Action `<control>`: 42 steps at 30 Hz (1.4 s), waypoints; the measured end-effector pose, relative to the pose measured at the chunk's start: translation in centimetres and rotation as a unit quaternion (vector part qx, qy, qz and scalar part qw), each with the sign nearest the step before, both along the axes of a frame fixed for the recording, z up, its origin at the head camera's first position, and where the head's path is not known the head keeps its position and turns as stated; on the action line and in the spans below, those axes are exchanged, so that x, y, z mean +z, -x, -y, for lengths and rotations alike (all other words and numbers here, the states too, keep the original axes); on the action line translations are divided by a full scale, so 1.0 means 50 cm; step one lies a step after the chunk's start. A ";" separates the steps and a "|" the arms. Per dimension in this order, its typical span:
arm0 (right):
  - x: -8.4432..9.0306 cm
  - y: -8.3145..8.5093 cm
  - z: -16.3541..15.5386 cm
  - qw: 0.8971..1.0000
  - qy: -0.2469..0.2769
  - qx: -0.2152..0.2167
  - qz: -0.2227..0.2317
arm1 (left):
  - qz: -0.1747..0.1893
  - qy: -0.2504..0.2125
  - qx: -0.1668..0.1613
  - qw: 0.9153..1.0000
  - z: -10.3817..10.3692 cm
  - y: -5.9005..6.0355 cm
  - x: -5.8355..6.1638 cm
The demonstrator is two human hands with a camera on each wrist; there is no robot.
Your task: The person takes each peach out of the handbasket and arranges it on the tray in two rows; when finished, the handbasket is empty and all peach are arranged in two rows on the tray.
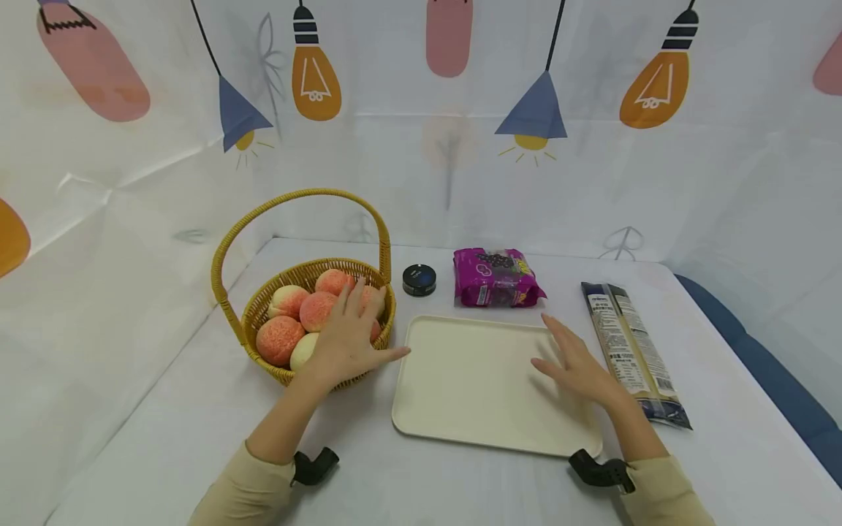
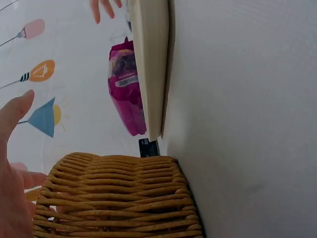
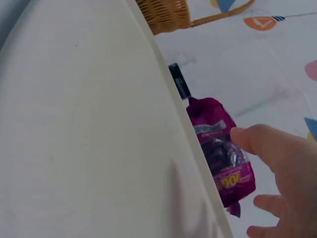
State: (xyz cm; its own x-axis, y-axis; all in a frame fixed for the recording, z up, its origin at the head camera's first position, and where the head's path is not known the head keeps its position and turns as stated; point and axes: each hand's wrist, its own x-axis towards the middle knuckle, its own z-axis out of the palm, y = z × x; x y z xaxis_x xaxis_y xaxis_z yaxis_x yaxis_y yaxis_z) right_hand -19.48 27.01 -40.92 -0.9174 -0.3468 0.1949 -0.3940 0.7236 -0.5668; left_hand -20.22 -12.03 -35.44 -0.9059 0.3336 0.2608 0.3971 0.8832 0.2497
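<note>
My left hand point(image 1: 349, 342) is spread over the right side of a wicker basket point(image 1: 256, 314) filled with several pink and cream peaches point(image 1: 279, 340). Its fingers lie in front of some of the fruit; whether they touch it I cannot tell. In the left wrist view the woven basket wall point(image 2: 119, 198) stands beside the palm. My right hand point(image 1: 579, 369) hovers above the right part of a cream rectangular tray point(image 1: 487, 387), fingers extended and holding nothing. In the right wrist view its thumb point(image 3: 257, 141) appears in front of a purple packet point(image 3: 218, 148).
Behind the tray stand a round black tin point(image 1: 419, 280) and the purple snack packet point(image 1: 496, 277). A long flat package point(image 1: 634, 351) with a dark end lies to the tray's right. The basket's tall handle point(image 1: 309, 193) arches up near the printed cloth backdrop point(image 1: 408, 161).
</note>
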 end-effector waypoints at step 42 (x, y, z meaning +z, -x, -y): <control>-0.068 0.013 -0.041 1.000 -0.010 -0.025 0.000 | -0.120 0.039 -0.229 0.965 0.112 0.061 -0.044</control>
State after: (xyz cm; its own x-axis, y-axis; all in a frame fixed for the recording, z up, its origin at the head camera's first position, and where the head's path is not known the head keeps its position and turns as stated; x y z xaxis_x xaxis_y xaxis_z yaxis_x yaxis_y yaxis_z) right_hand -20.15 29.06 -44.31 -0.9339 -0.3043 0.1875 -0.3564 0.7537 -0.5522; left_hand -23.28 -17.65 -37.63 -0.5754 0.7123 0.4019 0.7887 0.6133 0.0423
